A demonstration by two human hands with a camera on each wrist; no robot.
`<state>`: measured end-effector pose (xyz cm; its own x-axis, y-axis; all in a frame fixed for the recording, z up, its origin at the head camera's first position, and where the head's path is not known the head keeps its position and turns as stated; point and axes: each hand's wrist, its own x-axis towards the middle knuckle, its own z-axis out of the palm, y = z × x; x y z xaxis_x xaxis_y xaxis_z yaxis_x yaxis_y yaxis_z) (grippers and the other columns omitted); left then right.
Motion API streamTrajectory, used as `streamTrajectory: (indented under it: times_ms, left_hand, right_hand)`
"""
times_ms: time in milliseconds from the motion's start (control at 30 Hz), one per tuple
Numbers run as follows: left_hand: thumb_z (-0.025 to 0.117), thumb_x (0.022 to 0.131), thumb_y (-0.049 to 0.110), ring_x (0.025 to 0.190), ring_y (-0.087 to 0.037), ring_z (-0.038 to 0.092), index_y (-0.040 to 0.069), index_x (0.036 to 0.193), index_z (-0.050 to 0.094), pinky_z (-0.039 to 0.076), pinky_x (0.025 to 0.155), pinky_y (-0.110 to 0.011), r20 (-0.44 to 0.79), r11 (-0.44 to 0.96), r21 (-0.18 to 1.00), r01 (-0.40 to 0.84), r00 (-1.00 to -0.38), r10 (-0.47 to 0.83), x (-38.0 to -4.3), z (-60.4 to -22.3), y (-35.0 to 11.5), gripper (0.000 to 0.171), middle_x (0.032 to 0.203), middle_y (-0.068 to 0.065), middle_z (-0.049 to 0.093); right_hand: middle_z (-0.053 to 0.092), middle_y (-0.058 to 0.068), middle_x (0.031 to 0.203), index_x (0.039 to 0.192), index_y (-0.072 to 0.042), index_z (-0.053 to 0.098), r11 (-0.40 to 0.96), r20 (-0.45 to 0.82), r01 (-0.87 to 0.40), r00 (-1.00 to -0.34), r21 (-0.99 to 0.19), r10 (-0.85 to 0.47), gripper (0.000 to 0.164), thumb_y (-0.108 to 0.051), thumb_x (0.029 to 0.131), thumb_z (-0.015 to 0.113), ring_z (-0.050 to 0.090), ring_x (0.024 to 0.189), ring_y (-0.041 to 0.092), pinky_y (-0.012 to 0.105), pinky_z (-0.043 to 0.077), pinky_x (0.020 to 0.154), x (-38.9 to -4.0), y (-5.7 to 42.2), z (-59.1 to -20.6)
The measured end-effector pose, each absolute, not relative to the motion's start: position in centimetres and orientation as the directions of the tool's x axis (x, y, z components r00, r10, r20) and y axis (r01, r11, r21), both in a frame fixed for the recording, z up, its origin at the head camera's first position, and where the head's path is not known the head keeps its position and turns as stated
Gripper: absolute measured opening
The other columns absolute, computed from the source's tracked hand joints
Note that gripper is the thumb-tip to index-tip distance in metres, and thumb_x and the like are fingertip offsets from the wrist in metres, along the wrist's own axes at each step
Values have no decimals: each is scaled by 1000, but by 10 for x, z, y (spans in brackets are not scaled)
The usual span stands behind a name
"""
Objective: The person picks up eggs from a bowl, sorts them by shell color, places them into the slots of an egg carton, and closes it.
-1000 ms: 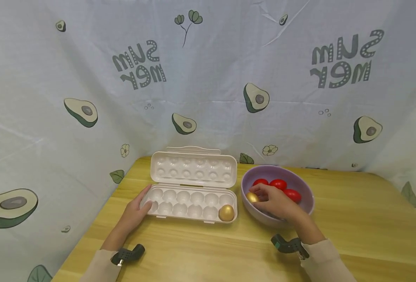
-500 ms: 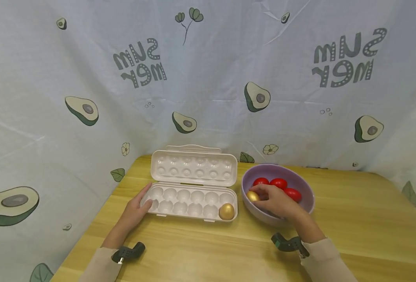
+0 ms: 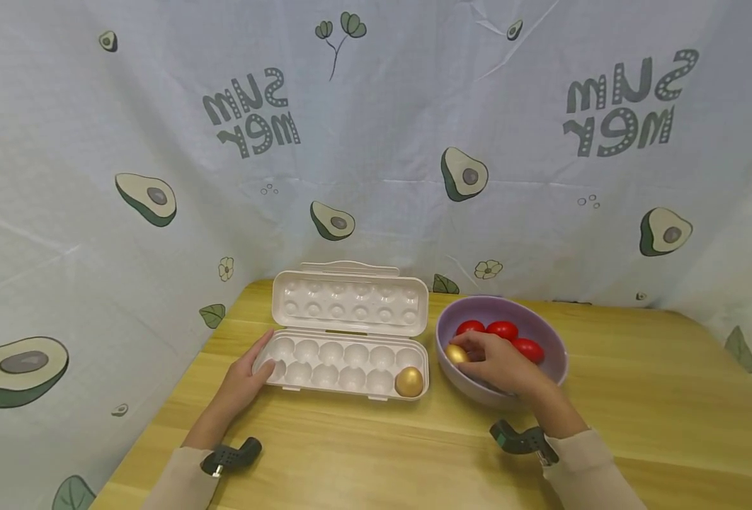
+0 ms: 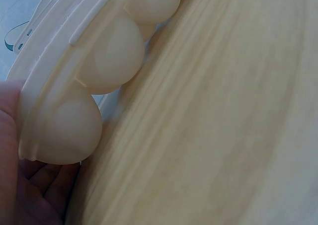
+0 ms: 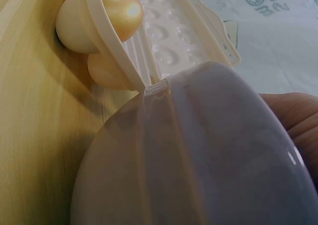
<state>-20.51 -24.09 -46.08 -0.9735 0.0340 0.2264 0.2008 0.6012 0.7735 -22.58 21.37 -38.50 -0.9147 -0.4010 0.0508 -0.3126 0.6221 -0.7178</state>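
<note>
A white plastic egg box (image 3: 352, 382) lies with its lid (image 3: 350, 301) raised at the back. One gold egg (image 3: 409, 382) sits in its front right hollow; the other hollows hold no egg. My left hand (image 3: 242, 382) grips the box's left end, thumb over the rim and fingers beneath, as the left wrist view shows. Inside the purple bowl (image 3: 478, 394), my right hand (image 3: 503, 363) pinches a second gold egg (image 3: 457, 354) near the left wall. Red eggs (image 3: 503, 330) lie behind and beside that hand. The bowl's wall (image 5: 198, 155) hides most of the hand in the right wrist view.
The bowl stands just right of the egg box on a wooden table (image 3: 350, 453). Behind and to the left hangs a pale cloth (image 3: 389, 142) printed with avocados. A dark wrist device (image 3: 232, 457) sits on each forearm.
Both hands keep their places on the box and in the bowl. The head view shifts only slightly.
</note>
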Motion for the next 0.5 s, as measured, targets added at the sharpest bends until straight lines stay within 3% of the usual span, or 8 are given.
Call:
streamTrajectory:
  times_ms: [500]
  left_hand:
    - [53, 95, 15, 138, -42, 31, 9, 150, 33, 24, 113, -56, 220, 602, 774, 197, -975, 36, -205, -459, -241, 59, 151, -20, 35]
  right_hand:
    - [66, 7, 111, 119, -5, 63, 588, 112, -359, -903, -725, -414, 37, -11, 83, 73, 64, 105, 28, 46, 52, 92, -226, 215, -389]
